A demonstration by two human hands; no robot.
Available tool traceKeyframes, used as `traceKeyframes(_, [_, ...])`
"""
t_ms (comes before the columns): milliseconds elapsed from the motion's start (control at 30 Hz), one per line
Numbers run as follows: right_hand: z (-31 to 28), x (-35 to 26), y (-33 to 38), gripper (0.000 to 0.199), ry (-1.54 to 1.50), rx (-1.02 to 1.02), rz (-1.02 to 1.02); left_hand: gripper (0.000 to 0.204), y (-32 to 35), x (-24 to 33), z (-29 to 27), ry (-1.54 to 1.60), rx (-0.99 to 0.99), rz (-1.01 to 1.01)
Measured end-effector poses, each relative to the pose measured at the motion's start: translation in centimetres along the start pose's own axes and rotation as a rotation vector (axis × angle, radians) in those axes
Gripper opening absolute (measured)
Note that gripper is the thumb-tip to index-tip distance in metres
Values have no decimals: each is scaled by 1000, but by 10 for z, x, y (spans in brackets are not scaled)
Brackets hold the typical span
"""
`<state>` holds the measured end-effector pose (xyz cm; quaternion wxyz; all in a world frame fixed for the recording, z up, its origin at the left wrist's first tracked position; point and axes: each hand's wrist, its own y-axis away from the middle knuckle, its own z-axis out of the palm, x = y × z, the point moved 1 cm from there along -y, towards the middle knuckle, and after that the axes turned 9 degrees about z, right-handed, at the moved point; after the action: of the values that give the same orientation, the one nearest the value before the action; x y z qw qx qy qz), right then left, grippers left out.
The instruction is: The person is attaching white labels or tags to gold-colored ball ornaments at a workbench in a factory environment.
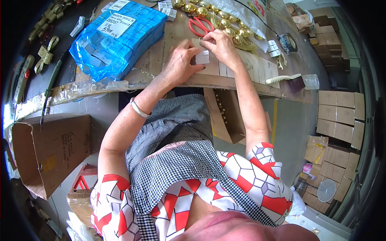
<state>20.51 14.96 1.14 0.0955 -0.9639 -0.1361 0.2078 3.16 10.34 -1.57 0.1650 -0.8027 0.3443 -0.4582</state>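
I view both hands over the table (pixel 155 60). The labels (pixel 202 57), a small white piece with a notched lower edge, are positioned at the tips of the left hand (pixel 180 62). The left thumb lies below the lower edge of the labels; the forefinger lies at their upper left. These two digits stand apart, the remaining fingers curl inward. I cannot tell whether the digits press on the labels.

The tan card (pixel 196 42) adjoins the labels on the far side. The right hand (pixel 222 46) reaches it from the right, thumb and forefinger drawn close together at its edge. The tips are too small to confirm a pinch.

Surrounding items: blue bag (pixel 120 42) to the left; red scissors (pixel 202 26) and gold balls (pixel 224 24) beyond the hands; brush (pixel 285 81) to the right, near the table edge.
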Motion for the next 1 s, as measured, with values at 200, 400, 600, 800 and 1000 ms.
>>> traceKeyframes(200, [-9,-4,-19,13,142,-289,-79,40,-4,5,-6,107,-41,-92])
traceKeyframes(400, [-17,2,-25,16,-97,-408,-22,38,-3,4,-21,432,60,-128])
traceKeyframes(600, [-19,2,-11,11,-232,-243,66,38,0,-5,-15,977,210,-316])
traceKeyframes(800, [-18,-4,-13,11,-731,-303,195,37,0,-2,-19,1122,206,-322])
traceKeyframes(1000, [-28,-22,-6,9,-1153,-448,106,34,-2,2,-23,1235,141,-304])
